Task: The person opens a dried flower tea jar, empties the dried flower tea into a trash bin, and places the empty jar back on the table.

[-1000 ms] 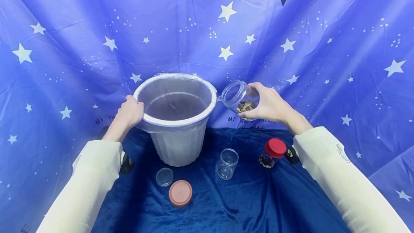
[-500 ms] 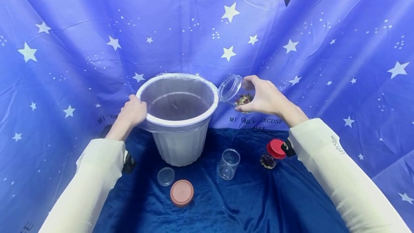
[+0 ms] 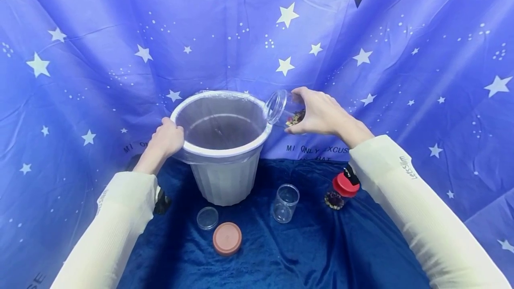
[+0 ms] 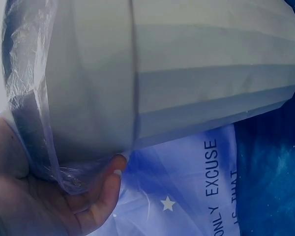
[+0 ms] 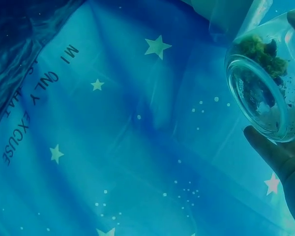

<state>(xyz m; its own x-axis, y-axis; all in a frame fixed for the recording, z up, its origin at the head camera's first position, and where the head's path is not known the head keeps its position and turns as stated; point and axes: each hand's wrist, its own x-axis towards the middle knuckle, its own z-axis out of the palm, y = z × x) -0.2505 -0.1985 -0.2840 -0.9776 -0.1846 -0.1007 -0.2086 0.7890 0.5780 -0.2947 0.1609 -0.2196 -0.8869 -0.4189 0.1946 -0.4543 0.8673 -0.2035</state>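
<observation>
From my head view, the right hand [image 3: 321, 113] covers most of the clear jar [image 3: 281, 108], so I can only see its mouth and a patch of the dried bits inside. In my right wrist view the jar is cut off at the right edge, and I see only a thumb tip of that hand. The right sleeve [image 3: 401, 200] hides part of the red-lidded jar [image 3: 342, 186]. The left hand [image 3: 166, 139] wraps the bin [image 3: 225, 177] rim, fingertips out of sight. A dark object [image 3: 162, 202] behind the left sleeve is too hidden for me to identify.
</observation>
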